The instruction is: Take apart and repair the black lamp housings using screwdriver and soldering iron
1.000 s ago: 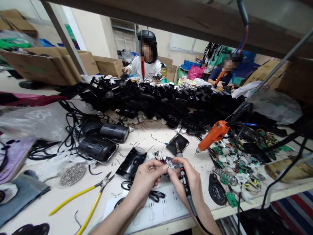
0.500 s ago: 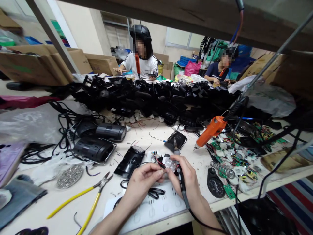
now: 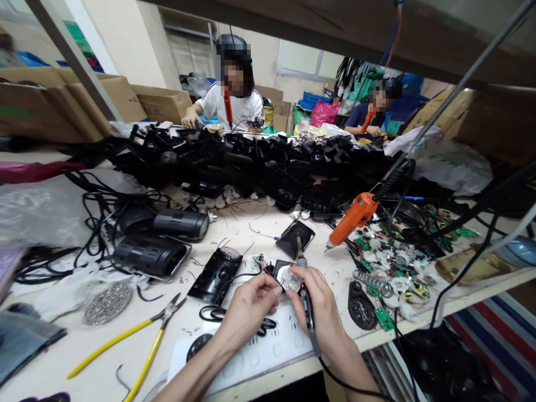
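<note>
My left hand (image 3: 250, 306) is closed in a pinch beside a clear, round plastic part with a white rim (image 3: 288, 277); what its fingertips hold is hidden. In my right hand (image 3: 325, 306) lies a soldering iron (image 3: 309, 321), its metal tip pointing up and away. Fingers of that hand also touch the clear part. Thin red and black wires and a small white piece (image 3: 256, 262) are just beyond my left fingers. An open black housing (image 3: 215, 273) lies to the left, and a black cable (image 3: 211, 314) coils under my left hand.
Yellow-handled cutters (image 3: 157, 335) and a steel-wool pad (image 3: 108, 303) lie at left, near black cylindrical housings (image 3: 151, 254). An orange electric screwdriver (image 3: 352, 220) hangs at right above circuit boards (image 3: 389, 257). Black parts (image 3: 251, 159) pile across the back; two people sit beyond.
The view has shifted slightly, so the bench things appear a little further left. Both hands stay together at the clear part, which now shows more of its white rim.
</note>
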`<control>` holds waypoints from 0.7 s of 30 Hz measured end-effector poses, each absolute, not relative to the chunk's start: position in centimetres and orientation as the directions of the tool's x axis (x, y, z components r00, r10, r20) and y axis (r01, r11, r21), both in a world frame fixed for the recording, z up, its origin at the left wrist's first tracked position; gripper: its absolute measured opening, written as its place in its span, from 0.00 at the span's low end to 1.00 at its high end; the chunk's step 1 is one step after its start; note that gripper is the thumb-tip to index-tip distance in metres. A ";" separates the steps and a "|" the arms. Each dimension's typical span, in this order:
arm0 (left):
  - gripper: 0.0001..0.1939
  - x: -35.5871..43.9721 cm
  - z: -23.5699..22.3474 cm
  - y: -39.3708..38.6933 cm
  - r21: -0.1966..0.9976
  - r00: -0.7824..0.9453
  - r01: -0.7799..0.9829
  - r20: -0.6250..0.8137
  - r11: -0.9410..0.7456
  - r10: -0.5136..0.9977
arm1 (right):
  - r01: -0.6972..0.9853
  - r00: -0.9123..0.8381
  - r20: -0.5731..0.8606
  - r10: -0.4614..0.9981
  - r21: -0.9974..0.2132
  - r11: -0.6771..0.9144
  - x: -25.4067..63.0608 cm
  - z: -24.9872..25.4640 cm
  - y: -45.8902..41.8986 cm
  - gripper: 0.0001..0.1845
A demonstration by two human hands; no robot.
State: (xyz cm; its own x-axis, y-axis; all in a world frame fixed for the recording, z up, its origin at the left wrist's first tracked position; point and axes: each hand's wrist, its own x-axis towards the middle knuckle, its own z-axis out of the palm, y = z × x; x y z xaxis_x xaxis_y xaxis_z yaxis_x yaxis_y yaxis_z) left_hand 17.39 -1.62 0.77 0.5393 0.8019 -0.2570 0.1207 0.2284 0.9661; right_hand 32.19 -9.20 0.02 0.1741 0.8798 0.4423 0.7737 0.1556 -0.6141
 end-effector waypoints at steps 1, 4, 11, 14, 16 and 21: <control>0.15 17.4 0.8 -1.6 0.967 0.542 0.118 -0.253 0.226 0.801 | 0.766 0.192 0.465 0.864 -0.621 0.164 32.2 0.1 -9.3 0.16; 0.15 17.5 0.8 -1.6 0.973 0.565 0.108 -0.227 0.202 0.793 | 0.694 0.276 0.479 0.833 -0.699 0.172 31.8 0.3 -9.6 0.14; 0.19 17.4 0.9 -1.6 0.951 0.598 0.091 -0.290 0.296 0.748 | 0.554 0.365 0.403 0.839 -0.819 0.153 30.7 0.1 -8.9 0.11; 0.20 17.3 0.9 -1.5 0.938 0.604 0.075 -0.314 0.339 0.733 | 0.556 0.380 0.408 0.830 -0.818 0.148 30.6 0.1 -8.8 0.11; 0.20 17.3 0.9 -1.5 0.933 0.607 0.072 -0.321 0.352 0.727 | 0.548 0.385 0.401 0.831 -0.824 0.143 30.6 0.1 -8.9 0.11; 0.19 17.4 1.0 -1.3 0.937 0.592 0.092 -0.323 0.336 0.739 | 0.537 0.394 0.388 0.833 -0.833 0.134 30.6 0.1 -9.0 0.11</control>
